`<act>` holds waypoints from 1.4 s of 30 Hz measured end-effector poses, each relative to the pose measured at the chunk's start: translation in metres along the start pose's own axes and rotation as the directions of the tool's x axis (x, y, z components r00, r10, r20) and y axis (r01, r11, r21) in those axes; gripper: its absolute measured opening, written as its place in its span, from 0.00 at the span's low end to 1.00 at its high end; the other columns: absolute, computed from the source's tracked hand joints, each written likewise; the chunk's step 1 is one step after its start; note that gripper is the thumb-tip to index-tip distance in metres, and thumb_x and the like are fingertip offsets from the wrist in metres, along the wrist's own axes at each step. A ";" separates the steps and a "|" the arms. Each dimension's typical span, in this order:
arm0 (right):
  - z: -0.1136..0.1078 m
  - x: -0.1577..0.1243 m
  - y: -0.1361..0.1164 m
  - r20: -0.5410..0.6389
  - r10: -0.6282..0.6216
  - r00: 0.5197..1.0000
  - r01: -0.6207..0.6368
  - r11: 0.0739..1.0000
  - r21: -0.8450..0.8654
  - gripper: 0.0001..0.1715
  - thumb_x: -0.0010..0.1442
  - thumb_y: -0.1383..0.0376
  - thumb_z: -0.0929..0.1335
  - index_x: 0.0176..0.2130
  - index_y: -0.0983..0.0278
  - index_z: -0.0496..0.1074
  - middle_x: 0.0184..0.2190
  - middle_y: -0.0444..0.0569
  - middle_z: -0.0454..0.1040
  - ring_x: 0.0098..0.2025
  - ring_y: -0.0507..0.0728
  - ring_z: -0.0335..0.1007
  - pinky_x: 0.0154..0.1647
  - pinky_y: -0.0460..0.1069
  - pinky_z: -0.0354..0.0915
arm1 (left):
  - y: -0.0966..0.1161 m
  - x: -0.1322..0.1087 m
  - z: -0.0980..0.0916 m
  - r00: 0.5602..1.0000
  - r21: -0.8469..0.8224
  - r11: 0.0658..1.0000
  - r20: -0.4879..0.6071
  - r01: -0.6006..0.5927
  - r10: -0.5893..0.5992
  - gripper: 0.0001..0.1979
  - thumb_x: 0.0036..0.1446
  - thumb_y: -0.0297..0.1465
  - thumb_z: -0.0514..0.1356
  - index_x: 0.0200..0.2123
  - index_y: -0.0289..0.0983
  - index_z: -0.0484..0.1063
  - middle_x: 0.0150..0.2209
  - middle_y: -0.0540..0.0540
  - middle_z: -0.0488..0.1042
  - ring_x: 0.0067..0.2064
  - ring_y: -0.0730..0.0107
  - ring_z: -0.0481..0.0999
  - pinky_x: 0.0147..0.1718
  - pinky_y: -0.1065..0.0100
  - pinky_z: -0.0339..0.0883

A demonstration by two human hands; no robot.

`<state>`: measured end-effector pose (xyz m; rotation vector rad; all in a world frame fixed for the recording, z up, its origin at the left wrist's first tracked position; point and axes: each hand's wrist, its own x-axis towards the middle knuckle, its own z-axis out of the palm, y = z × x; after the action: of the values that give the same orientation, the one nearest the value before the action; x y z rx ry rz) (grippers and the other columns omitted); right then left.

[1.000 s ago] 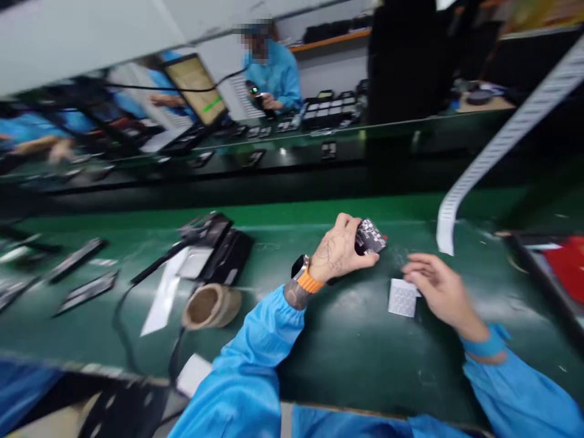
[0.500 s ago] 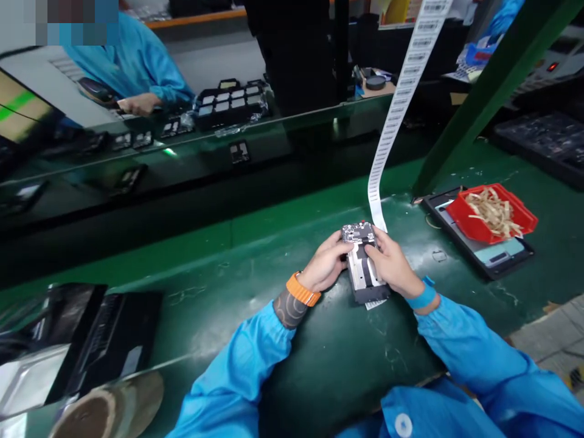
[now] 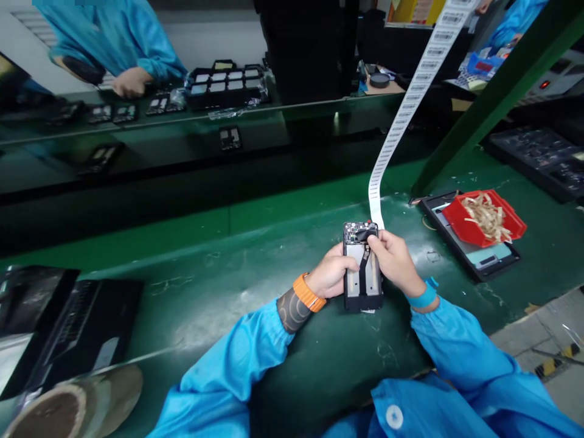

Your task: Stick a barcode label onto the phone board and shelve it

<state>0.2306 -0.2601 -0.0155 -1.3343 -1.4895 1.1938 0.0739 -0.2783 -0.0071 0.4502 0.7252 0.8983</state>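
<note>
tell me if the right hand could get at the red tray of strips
Probably yes: nothing tall shows between the right hand and the red tray, though that hand is on the opened device.

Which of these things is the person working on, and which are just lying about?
Being worked on:
opened phone-like device, with the left hand and right hand on it

Apparently just lying about:
red bin
pale strips inside it
cardboard tube
label strip, hanging; its use is unclear
</note>
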 end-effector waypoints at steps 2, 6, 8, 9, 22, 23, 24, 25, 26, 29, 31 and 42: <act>-0.004 -0.003 -0.005 -0.039 -0.121 0.992 0.111 0.973 -0.205 0.25 0.66 0.49 0.63 0.24 0.60 0.59 0.18 0.40 0.62 0.22 0.52 0.60 0.22 0.47 0.55 | -0.002 0.001 0.004 0.998 -0.023 1.000 -0.062 -0.007 0.006 0.16 0.44 0.23 0.67 0.39 0.34 0.73 0.34 0.46 0.80 0.36 0.62 0.81 0.44 0.59 0.74; -0.007 -0.011 -0.014 -0.088 -0.297 0.951 0.242 0.891 -0.383 0.13 0.66 0.53 0.65 0.36 0.60 0.69 0.23 0.41 0.69 0.25 0.54 0.66 0.29 0.49 0.64 | 0.003 0.004 0.008 0.996 -0.126 0.991 -0.080 -0.036 0.026 0.11 0.61 0.36 0.65 0.38 0.32 0.75 0.34 0.41 0.81 0.37 0.61 0.82 0.44 0.59 0.75; -0.007 -0.012 -0.015 -0.107 -0.424 0.899 0.343 0.837 -0.427 0.11 0.64 0.58 0.67 0.45 0.61 0.70 0.31 0.46 0.74 0.30 0.56 0.70 0.35 0.51 0.69 | 0.008 0.004 0.008 0.996 -0.161 0.985 -0.076 -0.064 0.052 0.12 0.65 0.36 0.61 0.39 0.31 0.76 0.34 0.40 0.81 0.38 0.60 0.82 0.45 0.58 0.75; -0.007 -0.012 -0.015 -0.081 -0.492 0.867 0.407 0.792 -0.455 0.10 0.64 0.61 0.67 0.45 0.61 0.71 0.34 0.48 0.75 0.33 0.57 0.72 0.39 0.53 0.70 | 0.010 0.003 0.007 0.995 -0.169 0.983 -0.079 -0.079 0.066 0.12 0.66 0.36 0.60 0.39 0.31 0.76 0.34 0.40 0.81 0.38 0.61 0.82 0.45 0.58 0.75; -0.015 -0.009 -0.013 0.201 -0.527 0.826 0.553 0.687 -0.471 0.05 0.65 0.70 0.67 0.36 0.61 0.72 0.36 0.50 0.72 0.41 0.60 0.71 0.43 0.55 0.68 | 0.015 -0.002 0.001 0.994 -0.047 0.995 0.073 0.088 -0.085 0.33 0.60 0.58 0.57 0.45 0.32 0.76 0.32 0.41 0.79 0.29 0.64 0.78 0.32 0.64 0.73; -0.016 -0.009 -0.013 0.214 -0.496 0.842 0.535 0.711 -0.456 0.04 0.64 0.69 0.67 0.36 0.61 0.72 0.35 0.49 0.72 0.40 0.59 0.71 0.42 0.54 0.68 | 0.014 -0.001 0.001 0.991 -0.035 0.993 0.069 0.114 -0.111 0.35 0.61 0.60 0.54 0.47 0.32 0.77 0.33 0.40 0.80 0.30 0.62 0.79 0.32 0.63 0.73; -0.017 -0.009 -0.013 0.228 -0.467 0.855 0.517 0.728 -0.449 0.05 0.64 0.69 0.67 0.35 0.61 0.71 0.35 0.49 0.72 0.39 0.59 0.71 0.41 0.53 0.67 | 0.013 -0.001 0.001 0.991 -0.021 0.992 0.059 0.126 -0.124 0.37 0.61 0.61 0.52 0.48 0.32 0.77 0.34 0.40 0.80 0.31 0.61 0.80 0.33 0.63 0.73; -0.017 -0.008 -0.013 0.242 -0.441 0.864 0.502 0.737 -0.453 0.05 0.64 0.69 0.67 0.34 0.61 0.70 0.34 0.49 0.71 0.39 0.58 0.70 0.41 0.53 0.66 | 0.011 0.000 0.001 0.991 -0.009 0.992 0.045 0.124 -0.123 0.37 0.61 0.61 0.52 0.49 0.33 0.77 0.35 0.40 0.80 0.32 0.61 0.80 0.33 0.64 0.73; -0.017 -0.008 -0.012 0.253 -0.422 0.871 0.492 0.734 -0.468 0.06 0.65 0.69 0.67 0.33 0.61 0.70 0.34 0.48 0.71 0.38 0.59 0.70 0.40 0.53 0.66 | 0.010 0.000 0.002 0.993 -0.002 0.993 0.034 0.114 -0.114 0.37 0.61 0.61 0.51 0.49 0.33 0.77 0.36 0.40 0.80 0.34 0.61 0.80 0.34 0.65 0.73; -0.016 -0.008 -0.013 0.271 -0.400 0.875 0.482 0.680 -0.552 0.08 0.67 0.68 0.65 0.33 0.61 0.68 0.33 0.50 0.70 0.39 0.60 0.67 0.42 0.55 0.63 | 0.010 0.000 0.006 0.994 -0.042 0.994 0.039 0.103 -0.101 0.38 0.63 0.61 0.48 0.47 0.33 0.78 0.37 0.40 0.81 0.35 0.63 0.80 0.34 0.68 0.72; -0.017 -0.011 -0.018 0.311 -0.407 0.859 0.511 0.648 -0.564 0.09 0.68 0.68 0.64 0.33 0.61 0.67 0.33 0.50 0.69 0.38 0.61 0.66 0.42 0.55 0.63 | 0.015 0.001 0.007 0.995 -0.116 0.988 0.038 0.099 -0.095 0.39 0.64 0.61 0.44 0.44 0.33 0.78 0.35 0.40 0.80 0.34 0.63 0.80 0.32 0.68 0.71; 0.008 -0.031 -0.028 0.098 -0.619 0.779 0.615 0.727 -0.304 0.10 0.63 0.74 0.66 0.34 0.59 0.64 0.29 0.43 0.72 0.29 0.52 0.69 0.30 0.47 0.66 | 0.021 0.000 0.013 0.995 -0.075 0.996 -0.091 0.039 -0.046 0.39 0.62 0.63 0.43 0.32 0.34 0.75 0.26 0.43 0.76 0.29 0.66 0.78 0.29 0.68 0.71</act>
<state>0.2201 -0.2923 0.0107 -0.8945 -1.9729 0.5174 0.0716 -0.2675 0.0152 0.3286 0.7808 0.9069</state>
